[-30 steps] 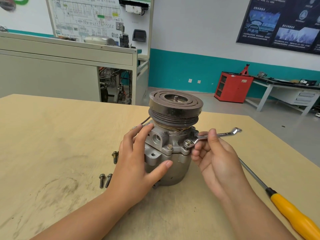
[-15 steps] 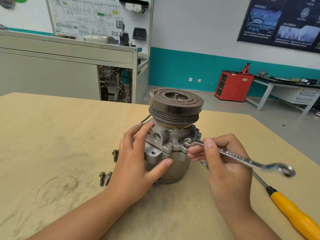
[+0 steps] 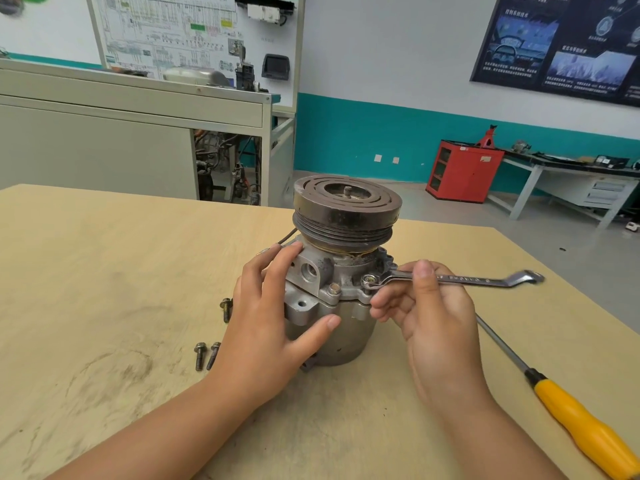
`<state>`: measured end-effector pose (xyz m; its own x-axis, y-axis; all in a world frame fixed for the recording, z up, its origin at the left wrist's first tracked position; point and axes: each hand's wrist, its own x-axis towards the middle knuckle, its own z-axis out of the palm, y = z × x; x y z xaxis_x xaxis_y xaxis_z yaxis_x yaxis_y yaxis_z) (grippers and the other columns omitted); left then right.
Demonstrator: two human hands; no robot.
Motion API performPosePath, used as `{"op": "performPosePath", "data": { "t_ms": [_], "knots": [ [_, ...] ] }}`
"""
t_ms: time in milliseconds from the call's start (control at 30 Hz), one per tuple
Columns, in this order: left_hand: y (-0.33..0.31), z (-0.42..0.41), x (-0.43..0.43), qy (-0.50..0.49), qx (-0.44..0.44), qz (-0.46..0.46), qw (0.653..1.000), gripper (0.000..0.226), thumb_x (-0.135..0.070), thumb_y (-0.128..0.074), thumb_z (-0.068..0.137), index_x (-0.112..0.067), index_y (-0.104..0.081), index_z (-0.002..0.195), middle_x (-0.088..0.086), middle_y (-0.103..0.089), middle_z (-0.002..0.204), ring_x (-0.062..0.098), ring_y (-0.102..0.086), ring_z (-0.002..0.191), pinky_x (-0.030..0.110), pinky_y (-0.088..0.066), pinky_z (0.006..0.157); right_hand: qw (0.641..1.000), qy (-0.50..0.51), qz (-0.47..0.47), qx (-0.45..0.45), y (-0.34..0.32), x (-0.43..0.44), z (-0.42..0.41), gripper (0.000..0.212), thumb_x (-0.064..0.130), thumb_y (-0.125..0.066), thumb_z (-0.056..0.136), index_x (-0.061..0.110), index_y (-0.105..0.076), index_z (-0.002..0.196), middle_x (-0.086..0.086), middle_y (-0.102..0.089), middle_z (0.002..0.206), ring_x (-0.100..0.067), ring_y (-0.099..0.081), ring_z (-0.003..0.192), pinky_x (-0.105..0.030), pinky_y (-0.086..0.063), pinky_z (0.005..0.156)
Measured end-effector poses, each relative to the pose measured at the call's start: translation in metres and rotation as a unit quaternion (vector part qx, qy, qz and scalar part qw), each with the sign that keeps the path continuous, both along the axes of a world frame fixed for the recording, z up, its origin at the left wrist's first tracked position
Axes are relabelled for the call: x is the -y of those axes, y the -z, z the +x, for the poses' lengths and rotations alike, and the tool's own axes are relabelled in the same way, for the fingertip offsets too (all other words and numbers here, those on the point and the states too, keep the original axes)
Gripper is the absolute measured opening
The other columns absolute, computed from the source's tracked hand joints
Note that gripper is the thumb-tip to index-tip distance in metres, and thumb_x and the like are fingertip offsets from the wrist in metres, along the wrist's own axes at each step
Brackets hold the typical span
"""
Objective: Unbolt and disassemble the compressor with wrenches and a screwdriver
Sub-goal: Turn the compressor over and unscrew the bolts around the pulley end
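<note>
Since half a second ago the wrench [image 3: 460,279] has swung its free end from near-right round to straight right. Its ring end is apparently seated on a flange bolt [image 3: 369,281]. The right hand [image 3: 429,317] pinches the shank, thumb on top. The left hand [image 3: 263,327] wraps the compressor [image 3: 346,216], which stands upright at mid-table [image 3: 104,254]. One wrench, one screwdriver [image 3: 571,414] near right, three loose bolts [image 3: 200,355] left, two in the flange.
</note>
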<state>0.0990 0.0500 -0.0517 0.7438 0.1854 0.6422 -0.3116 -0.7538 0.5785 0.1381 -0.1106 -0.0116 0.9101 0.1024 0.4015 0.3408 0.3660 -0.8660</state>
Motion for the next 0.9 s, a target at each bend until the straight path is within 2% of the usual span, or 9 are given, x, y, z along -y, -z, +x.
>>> {"op": "performPosePath", "data": {
  "t_ms": [167, 267, 400, 533, 633, 800, 900],
  "knots": [
    [0.0, 0.0, 0.0, -0.001, -0.004, 0.004, 1.0, 0.078, -0.067, -0.051, 0.07, -0.057, -0.01, 0.135, -0.007, -0.026, 0.141, 0.011, -0.027, 0.134, 0.02, -0.021, 0.104, 0.986, -0.084, 0.06, -0.133, -0.002, 0.0, 0.012, 0.027, 0.033, -0.043, 0.087, 0.008, -0.049, 0.077, -0.001, -0.043, 0.046, -0.01, -0.039, 0.041, -0.019, -0.035, 0.041],
    [0.0, 0.0, 0.0, -0.001, -0.001, 0.003, 1.0, 0.078, -0.067, -0.052, 0.07, -0.056, -0.011, 0.136, -0.008, -0.026, 0.14, 0.011, -0.028, 0.133, 0.023, -0.023, 0.104, 0.975, -0.109, 0.118, -0.156, -0.001, 0.002, 0.014, 0.023, 0.032, -0.047, 0.083, 0.01, -0.051, 0.077, 0.0, -0.047, 0.049, -0.01, -0.043, 0.043, -0.019, -0.039, 0.042],
    [0.0, 0.0, 0.0, 0.003, -0.004, -0.003, 1.0, 0.078, -0.067, -0.051, 0.069, -0.061, -0.008, 0.134, -0.012, -0.025, 0.139, 0.011, -0.028, 0.132, 0.022, -0.023, 0.102, 0.989, -0.047, 0.129, -0.062, -0.005, 0.009, 0.01, 0.02, 0.028, -0.051, 0.083, 0.008, -0.054, 0.083, -0.002, -0.06, 0.057, -0.011, -0.056, 0.052, -0.021, -0.049, 0.049],
    [0.001, 0.001, -0.001, 0.002, -0.007, -0.001, 1.0, 0.079, -0.068, -0.051, 0.069, -0.06, -0.008, 0.134, -0.011, -0.025, 0.141, 0.013, -0.028, 0.133, 0.021, -0.023, 0.102, 0.993, 0.079, 0.004, 0.085, -0.003, 0.009, -0.005, 0.018, 0.028, -0.054, 0.085, 0.01, -0.054, 0.081, -0.006, -0.066, 0.061, -0.017, -0.064, 0.056, -0.024, -0.053, 0.056],
    [0.001, 0.0, -0.001, 0.003, -0.006, -0.002, 1.0, 0.079, -0.068, -0.051, 0.069, -0.059, -0.009, 0.135, -0.01, -0.025, 0.141, 0.013, -0.028, 0.133, 0.021, -0.023, 0.102, 0.979, 0.11, -0.053, 0.166, 0.005, 0.005, -0.013, 0.012, 0.024, -0.054, 0.089, 0.013, -0.054, 0.083, -0.005, -0.068, 0.069, -0.015, -0.066, 0.062, -0.021, -0.054, 0.062],
    [0.0, 0.0, -0.001, 0.004, -0.007, -0.004, 1.0, 0.079, -0.068, -0.051, 0.068, -0.06, -0.009, 0.134, -0.012, -0.025, 0.14, 0.013, -0.028, 0.133, 0.021, -0.023, 0.101, 0.971, 0.111, -0.039, 0.207, 0.007, 0.004, -0.015, 0.009, 0.026, -0.054, 0.092, 0.017, -0.052, 0.09, -0.002, -0.072, 0.077, -0.02, -0.071, 0.071, -0.027, -0.056, 0.069],
    [0.001, 0.0, -0.001, 0.005, -0.006, -0.005, 1.0, 0.079, -0.068, -0.051, 0.068, -0.06, -0.009, 0.135, -0.011, -0.025, 0.14, 0.014, -0.028, 0.134, 0.024, -0.024, 0.102, 0.975, 0.092, -0.039, 0.197, 0.007, 0.002, -0.017, 0.016, 0.044, -0.06, 0.088, 0.029, -0.057, 0.087, -0.002, -0.073, 0.077, -0.023, -0.071, 0.071, -0.03, -0.057, 0.068]
  ]
}}
